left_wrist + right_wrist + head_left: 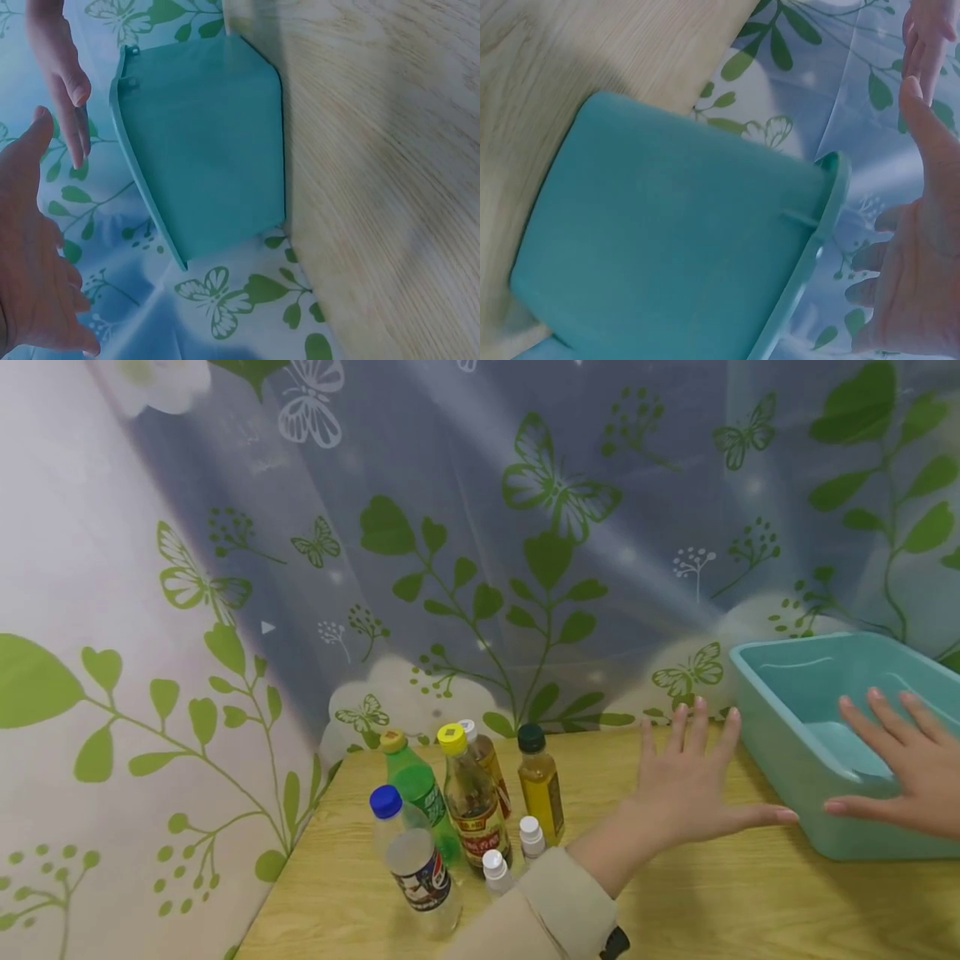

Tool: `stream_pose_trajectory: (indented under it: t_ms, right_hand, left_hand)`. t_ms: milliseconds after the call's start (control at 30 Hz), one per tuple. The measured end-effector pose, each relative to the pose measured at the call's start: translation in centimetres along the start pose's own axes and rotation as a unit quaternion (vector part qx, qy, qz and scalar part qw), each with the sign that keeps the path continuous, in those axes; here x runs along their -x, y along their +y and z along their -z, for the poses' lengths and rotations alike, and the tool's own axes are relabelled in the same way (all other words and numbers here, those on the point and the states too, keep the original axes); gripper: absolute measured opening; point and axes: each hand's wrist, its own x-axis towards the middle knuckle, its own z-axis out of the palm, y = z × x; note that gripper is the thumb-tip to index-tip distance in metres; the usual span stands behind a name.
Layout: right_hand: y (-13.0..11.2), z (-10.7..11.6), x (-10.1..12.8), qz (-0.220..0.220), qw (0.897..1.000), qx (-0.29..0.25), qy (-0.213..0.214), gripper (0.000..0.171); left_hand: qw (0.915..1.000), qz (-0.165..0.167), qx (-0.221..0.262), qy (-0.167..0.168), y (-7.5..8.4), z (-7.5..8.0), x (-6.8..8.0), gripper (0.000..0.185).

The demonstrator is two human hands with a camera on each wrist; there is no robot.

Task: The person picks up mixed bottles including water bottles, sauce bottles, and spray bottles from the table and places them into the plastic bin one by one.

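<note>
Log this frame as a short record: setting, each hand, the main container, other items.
setting: wooden table before a leaf-and-butterfly curtain
left hand: open, fingers spread, beside the teal tub, not touching it
right hand: open, over the tub's near rim
tub contents: nothing visible
other items: cluster of capped bottles at the table's left end, standing

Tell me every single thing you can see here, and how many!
Tub: 1, teal plastic, right side of the table.
Big bottles: 5, caps blue, green-bottle yellow, yellow, white and dark green, clustered at the table's left.
Small bottles: 2, white caps, in front of the cluster.
Table: 1, light wood.
Curtain: 1, bluish-white with green leaves and butterflies, behind the table.
Left hand: 1, fingers spread, beside the tub.
Right hand: 1, fingers straight, over the tub.
</note>
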Motion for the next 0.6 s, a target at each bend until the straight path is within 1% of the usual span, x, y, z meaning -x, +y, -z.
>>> stream_pose_trajectory:
  t_ms: [133,233,400,467,600]
  right_hand:
    - [1.6,-0.6,0.4,-0.008,1.0,-0.008,0.011,0.131]
    - [2.4,-0.8,0.8,-0.024,1.0,-0.014,0.009,0.131]
    - [3.2,-0.9,1.0,-0.049,0.999,0.013,-0.006,0.132]
    - [3.6,-1.0,1.1,-0.056,0.998,0.025,-0.009,0.133]
    - [4.9,-1.7,1.5,-0.069,0.997,0.032,-0.01,0.133]
  left_hand:
    - [0.9998,-0.01,-0.012,-0.009,0.7,-0.1,-0.4,0.104]
    - [0.9993,-0.017,-0.03,-0.012,1.3,0.0,-0.7,0.104]
    - [0.9986,-0.02,-0.048,-0.011,2.1,0.1,-1.0,0.105]
    - [0.9984,-0.022,-0.048,-0.018,2.4,0.1,-1.0,0.103]
    - [0.9976,-0.025,-0.055,-0.035,3.2,-0.2,-1.1,0.101]
